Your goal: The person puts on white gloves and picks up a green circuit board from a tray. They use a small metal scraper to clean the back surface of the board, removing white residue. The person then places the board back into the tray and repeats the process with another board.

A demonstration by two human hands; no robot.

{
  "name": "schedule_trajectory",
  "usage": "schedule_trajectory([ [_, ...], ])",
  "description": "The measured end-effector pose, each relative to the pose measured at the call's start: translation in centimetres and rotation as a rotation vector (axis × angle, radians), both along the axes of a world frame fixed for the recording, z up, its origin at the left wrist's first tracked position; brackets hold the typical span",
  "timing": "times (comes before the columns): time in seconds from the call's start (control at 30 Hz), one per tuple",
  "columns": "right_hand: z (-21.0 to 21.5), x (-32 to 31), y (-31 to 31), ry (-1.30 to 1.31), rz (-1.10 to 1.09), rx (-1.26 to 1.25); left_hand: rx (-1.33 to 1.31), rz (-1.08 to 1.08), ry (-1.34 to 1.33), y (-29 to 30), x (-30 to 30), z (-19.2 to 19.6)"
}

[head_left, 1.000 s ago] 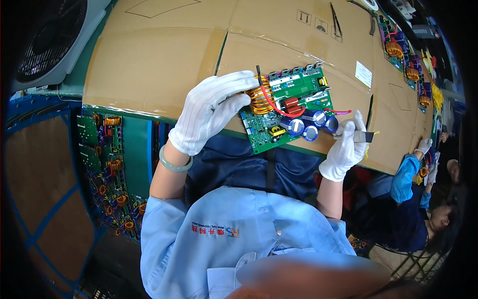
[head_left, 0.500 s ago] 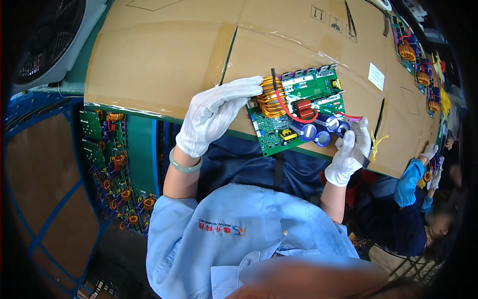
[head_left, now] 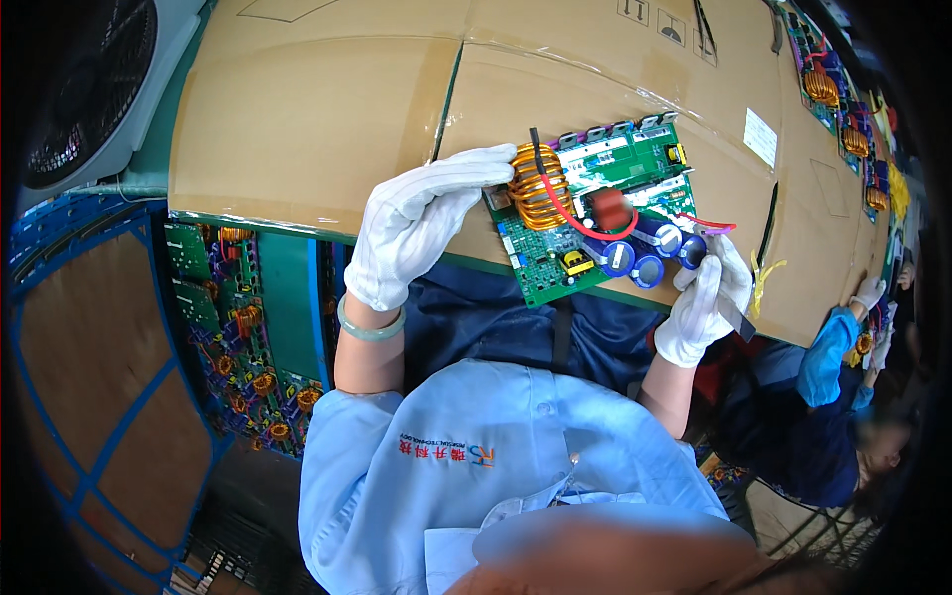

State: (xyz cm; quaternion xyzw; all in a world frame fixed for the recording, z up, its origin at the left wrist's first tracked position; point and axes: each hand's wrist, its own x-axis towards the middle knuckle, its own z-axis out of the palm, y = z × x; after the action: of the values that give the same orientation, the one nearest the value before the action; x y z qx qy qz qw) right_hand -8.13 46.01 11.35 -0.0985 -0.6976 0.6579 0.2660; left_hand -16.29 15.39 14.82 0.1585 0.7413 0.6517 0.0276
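The left hand (head_left: pixel 421 223), white-gloved, has its fingers straight and together, tips against the copper-wound coil (head_left: pixel 538 188); whether it grips is unclear. The right hand (head_left: pixel 706 302), also gloved, is curled around a dark flat piece (head_left: pixel 736 319), beside the board's right side. Between them the green circuit board (head_left: pixel 635 164) lies slantwise, jutting past the near edge of the cardboard (head_left: pixel 317 129). The coil fills its left side, metal-tabbed parts line the far edge, blue round capacitors (head_left: pixel 617 260) cluster near right, and a yellow-black component (head_left: pixel 575 263) sits near them. A red wire (head_left: pixel 607 235) loops across from the coil. Beyond, more boards (head_left: pixel 855 139) stand far right; others (head_left: pixel 243 327) fill the left; a fan (head_left: pixel 89 99) is far left.
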Motion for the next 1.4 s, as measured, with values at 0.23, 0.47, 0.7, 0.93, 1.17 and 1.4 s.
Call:
schedule_trajectory([
  [0.23,0.0,-0.1,-0.1,0.0,-0.012,0.016,0.027,0.0,-0.064,-0.3,0.3,-0.4],
  [0.47,-0.5,-0.8,0.9,0.18,0.051,-0.062,-0.459,0.089,0.53,0.7,-0.3,-0.3],
  [0.7,-1.2,-0.6,1.8,0.177,0.027,-0.089,-0.737,-0.139,0.726,3.0,-0.7,2.2],
  [0.93,-0.4,-0.9,1.2,0.196,0.069,-0.145,-1.023,-0.326,0.717,5.0,-2.5,3.3],
  [1.17,0.1,-1.3,1.4,0.154,-0.055,-0.292,-0.793,-0.356,0.609,4.3,-4.4,2.5],
  [1.4,0.9,-2.0,1.4,0.051,0.028,-0.344,0.551,-0.116,-0.68,2.0,-2.2,-0.5],
])
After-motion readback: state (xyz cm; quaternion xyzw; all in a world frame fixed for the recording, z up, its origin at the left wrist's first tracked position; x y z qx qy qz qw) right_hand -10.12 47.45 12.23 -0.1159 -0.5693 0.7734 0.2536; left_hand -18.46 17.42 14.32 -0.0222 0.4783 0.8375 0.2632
